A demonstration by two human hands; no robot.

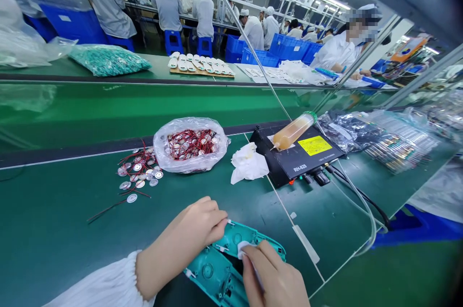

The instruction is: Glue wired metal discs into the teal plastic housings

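Observation:
Two teal moulded plastic housing shells lie side by side at the bottom middle, hollow side up. My left hand (pixel 202 220) curls its fingers over the left end of the farther teal shell (pixel 235 237). My right hand (pixel 273 273) pinches a folded white tissue (pixel 243 247), held against the inside of that shell. The nearer teal shell (pixel 208 271) shows a round boss and inner ribs; my right hand covers part of it. Beyond my hands, round metal discs with red and black wires (pixel 141 169) lie loose beside a clear plastic bag (pixel 191 166) full of more.
A black box marked RH-928 (pixel 304 165) carries a syringe of amber fluid (pixel 294 131). Crumpled white tissue (pixel 249 162) lies beside it. A clear tube (pixel 372 230) hangs rightward. Bagged parts (pixel 394 145) lie right. Across the divider, a co-worker (pixel 340 51) sits near white parts.

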